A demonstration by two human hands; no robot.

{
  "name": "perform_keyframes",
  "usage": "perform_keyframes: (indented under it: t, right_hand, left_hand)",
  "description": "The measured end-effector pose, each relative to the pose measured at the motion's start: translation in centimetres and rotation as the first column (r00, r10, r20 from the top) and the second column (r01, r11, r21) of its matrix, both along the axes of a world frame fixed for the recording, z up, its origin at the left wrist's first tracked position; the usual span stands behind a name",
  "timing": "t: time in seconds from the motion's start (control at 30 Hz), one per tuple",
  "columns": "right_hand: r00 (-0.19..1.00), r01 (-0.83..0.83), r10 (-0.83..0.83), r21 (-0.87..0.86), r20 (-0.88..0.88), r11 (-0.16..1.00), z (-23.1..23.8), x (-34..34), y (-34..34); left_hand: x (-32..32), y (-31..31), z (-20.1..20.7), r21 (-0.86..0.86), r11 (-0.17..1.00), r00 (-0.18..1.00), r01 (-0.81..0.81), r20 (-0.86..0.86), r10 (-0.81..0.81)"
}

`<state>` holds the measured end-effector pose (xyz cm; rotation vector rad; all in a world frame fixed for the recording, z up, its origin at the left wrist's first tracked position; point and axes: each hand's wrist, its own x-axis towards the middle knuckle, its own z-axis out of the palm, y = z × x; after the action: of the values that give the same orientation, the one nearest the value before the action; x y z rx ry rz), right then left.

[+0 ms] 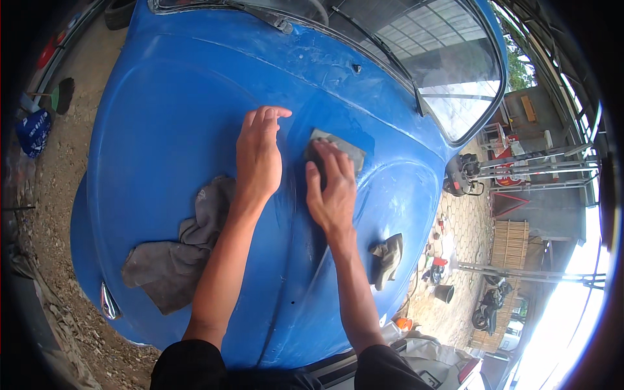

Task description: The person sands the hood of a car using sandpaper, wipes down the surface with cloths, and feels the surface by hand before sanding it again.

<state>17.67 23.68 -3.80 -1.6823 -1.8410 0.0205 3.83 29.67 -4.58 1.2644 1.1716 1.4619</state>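
Observation:
Fingers bent and spread on the blue car hood [162, 123], my right hand [335, 188] presses down a grey rectangular sheet that looks like sandpaper [351, 153]. Darker, wet-looking paint surrounds the sheet. My left hand [259, 153] is raised beside it, palm turned inward and fingers loosely bent, with nothing in its grasp. A crumpled dark grey cloth [166, 276] lies on the hood, partly behind my left forearm. To the right of my right forearm rests a small folded grey-brown piece [388, 260], cloth or paper.
Beyond the hood stands the windshield [429, 58] with its wipers [383, 52]. Gravelly ground [71, 149] runs along the left. On the paving at right are a dark bucket [444, 294], a parked motorbike [491, 309] and metal poles [533, 273]. A blue bag [34, 133] sits far left.

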Motion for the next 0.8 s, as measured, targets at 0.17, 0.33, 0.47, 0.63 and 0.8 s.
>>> perform_keyframes:
  t: [0.17,0.33,0.47,0.63,0.8]
  right_hand:
    - [1.000,-0.020,0.019,-0.116,-0.007,0.993,0.5,2.8,0.7]
    - [0.995,-0.057,0.071,-0.173,0.076,0.983,0.7,1.6,-1.6]
    - [0.983,0.155,-0.141,-0.113,0.120,0.981,1.0,3.3,-0.2]
    - [0.978,0.184,-0.150,-0.258,0.147,0.949,-0.1,2.4,-4.4]
    - [0.969,0.234,-0.210,-0.209,0.132,0.950,0.8,2.3,-2.0]
  left_hand:
    - [-0.5,-0.3,0.1,-0.049,0.999,0.999,0.004,-0.032,-0.006]
    - [-0.7,-0.1,-0.2,-0.025,1.000,1.000,-0.009,-0.022,0.009]
    - [-0.5,0.0,0.6,0.029,1.000,0.999,-0.006,-0.031,0.006]
    - [-0.6,-0.4,0.1,-0.045,0.999,0.999,0.006,-0.035,-0.008]
    - [0.3,-0.4,0.6,0.026,0.999,0.997,0.029,-0.078,-0.027]
